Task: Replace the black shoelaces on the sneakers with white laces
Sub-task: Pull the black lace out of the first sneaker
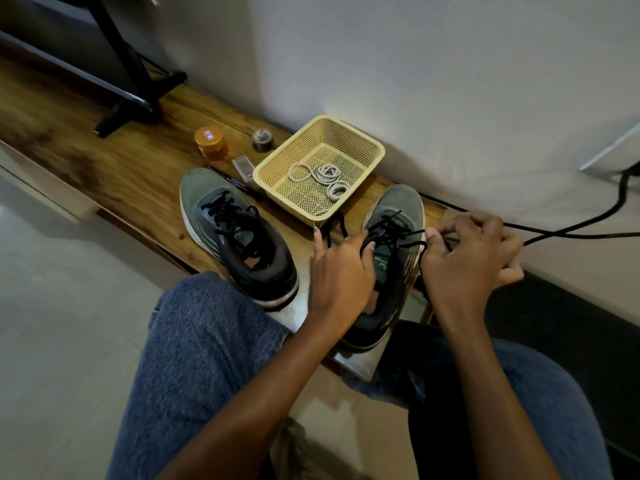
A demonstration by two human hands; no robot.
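Both hands are down on the right-hand sneaker (391,261), which sits at the near edge of the wooden bench (114,174), right above the knees, an easy spot to work from. The left hand (341,271) grips the shoe at the tongue, fingers curled in over the opening with one fingertip sticking up free, probably bracing it so it won't slide. The right hand (474,261) has its fingers bunched and pinched on the black lace (414,233), drawing it sideways out of the eyelets, so this looks like the unlacing step. The other sneaker (235,233) stands to the left, fully laced in black and untouched. The white laces (325,176) wait coiled in the yellow basket (346,133) between the shoes' toes, close at hand for threading next. I'd call it early going.
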